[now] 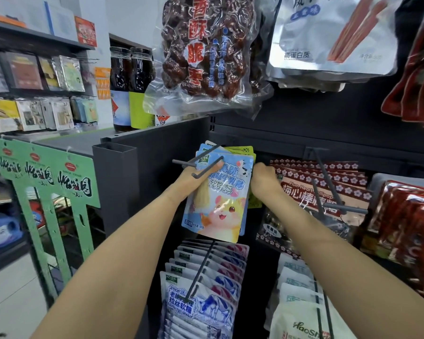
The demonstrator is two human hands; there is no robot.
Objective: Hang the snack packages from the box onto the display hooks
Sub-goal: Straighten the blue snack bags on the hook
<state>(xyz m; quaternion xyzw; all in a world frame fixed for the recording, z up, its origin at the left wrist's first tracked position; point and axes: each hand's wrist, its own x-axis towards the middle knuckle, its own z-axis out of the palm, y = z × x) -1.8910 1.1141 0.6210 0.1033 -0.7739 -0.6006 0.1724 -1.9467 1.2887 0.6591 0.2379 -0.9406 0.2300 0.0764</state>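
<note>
Mid-hang — left hand (pixel 195 178) and right hand (pixel 263 178) both grasp the blue snack package (pixel 218 199) at the display hook (pixel 206 167); next move, likely: line its hole with the hook tip, slide on.

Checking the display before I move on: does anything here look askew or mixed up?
Yes: yellow-green pouches sit behind the blue hamster-print pouches on one hook, and the front blue pouch, held by both hands, hangs tilted.
</note>
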